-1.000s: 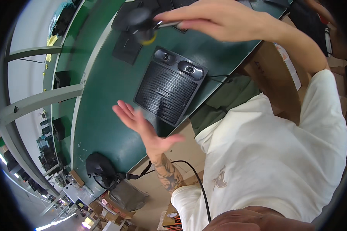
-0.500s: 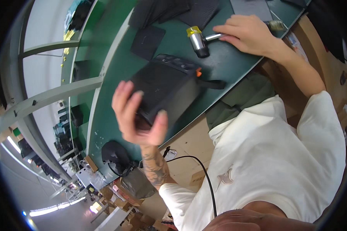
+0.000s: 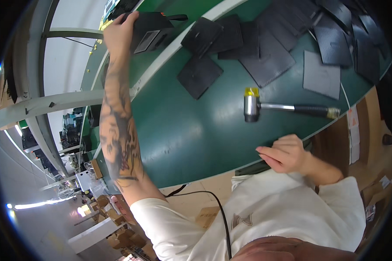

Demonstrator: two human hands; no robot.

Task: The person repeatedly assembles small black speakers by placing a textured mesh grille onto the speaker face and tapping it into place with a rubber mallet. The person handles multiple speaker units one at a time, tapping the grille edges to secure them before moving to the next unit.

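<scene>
At the far left, my left hand (image 3: 119,35) is closed on the edge of a black box-shaped case (image 3: 154,29) with a black strap and a small orange part. The case is beyond the pale rail, over the green surface behind it. A mallet (image 3: 251,106) lies on the green table; its metal head has a yellow face and a black face, and its grip is dark. Below the mallet, by the near table edge, my right hand (image 3: 287,152) has its fingers curled in, with nothing visible in them.
Several black textured panels (image 3: 265,65) lie overlapping across the far side of the green table (image 3: 187,139). A grey panel (image 3: 321,75) is right of the mallet. A pale metal frame (image 3: 52,102) runs along the left. Cardboard boxes (image 3: 130,237) are lower left.
My left hand has carried the black case from the table to the far left, past the rail. My right hand has let go of the mallet and drawn back toward my body.
</scene>
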